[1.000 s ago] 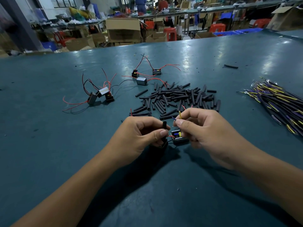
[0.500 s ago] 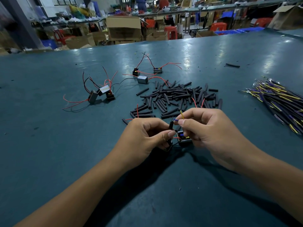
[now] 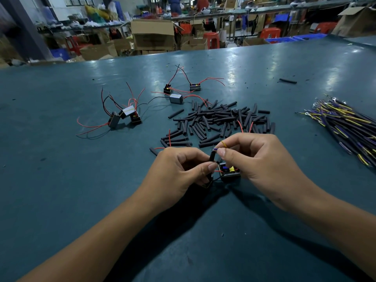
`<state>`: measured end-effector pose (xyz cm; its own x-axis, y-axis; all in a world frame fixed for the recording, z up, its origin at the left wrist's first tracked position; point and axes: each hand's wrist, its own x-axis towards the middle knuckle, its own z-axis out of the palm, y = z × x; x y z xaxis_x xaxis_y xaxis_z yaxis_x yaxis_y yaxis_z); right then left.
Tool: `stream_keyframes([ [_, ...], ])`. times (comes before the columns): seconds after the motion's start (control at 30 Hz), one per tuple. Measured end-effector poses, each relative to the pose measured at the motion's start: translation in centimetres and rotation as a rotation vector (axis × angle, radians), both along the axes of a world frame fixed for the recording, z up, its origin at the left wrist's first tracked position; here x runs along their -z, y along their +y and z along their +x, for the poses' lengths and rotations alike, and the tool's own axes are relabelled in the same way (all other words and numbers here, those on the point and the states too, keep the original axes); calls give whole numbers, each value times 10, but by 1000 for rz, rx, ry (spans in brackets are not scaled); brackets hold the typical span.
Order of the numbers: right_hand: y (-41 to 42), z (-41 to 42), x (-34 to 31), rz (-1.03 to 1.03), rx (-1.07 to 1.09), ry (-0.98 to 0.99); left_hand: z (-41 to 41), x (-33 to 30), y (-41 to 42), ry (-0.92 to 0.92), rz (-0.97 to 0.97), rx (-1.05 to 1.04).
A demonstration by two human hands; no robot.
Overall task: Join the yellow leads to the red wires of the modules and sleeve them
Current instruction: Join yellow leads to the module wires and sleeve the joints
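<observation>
Head view: left hand (image 3: 179,169) pinched short black heat-shrink sleeve (image 3: 212,157); right hand (image 3: 254,157) pinched thin yellow lead (image 3: 223,143) at 1 o'clock of it. Small black module (image 3: 228,172) lay between the hands. Lead likely light, floppy; best gripped near tip.

modules (image 3: 126,116) left | sleeves (image 3: 221,121) centre | leads (image 3: 345,127) right

Worn at head height, looking forward and down across the teal surface (image 3: 61,190); close over both hands (image 3: 213,163) at centre frame, with workshop clutter far off toward 12 o'clock.
</observation>
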<state>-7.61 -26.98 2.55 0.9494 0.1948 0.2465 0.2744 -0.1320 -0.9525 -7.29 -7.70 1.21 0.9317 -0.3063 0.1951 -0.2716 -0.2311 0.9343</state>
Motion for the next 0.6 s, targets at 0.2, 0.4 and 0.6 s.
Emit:
stream_keyframes([
  [0.2,0,1,1,-30,5,-13,1,2,0,-23,21,-11],
  [0.4,0,1,3,-7,-18,-8,0,2,0,-42,41,-30],
  [0.6,3,2,5,43,-14,-6,-2,2,-2,-119,122,-58],
])
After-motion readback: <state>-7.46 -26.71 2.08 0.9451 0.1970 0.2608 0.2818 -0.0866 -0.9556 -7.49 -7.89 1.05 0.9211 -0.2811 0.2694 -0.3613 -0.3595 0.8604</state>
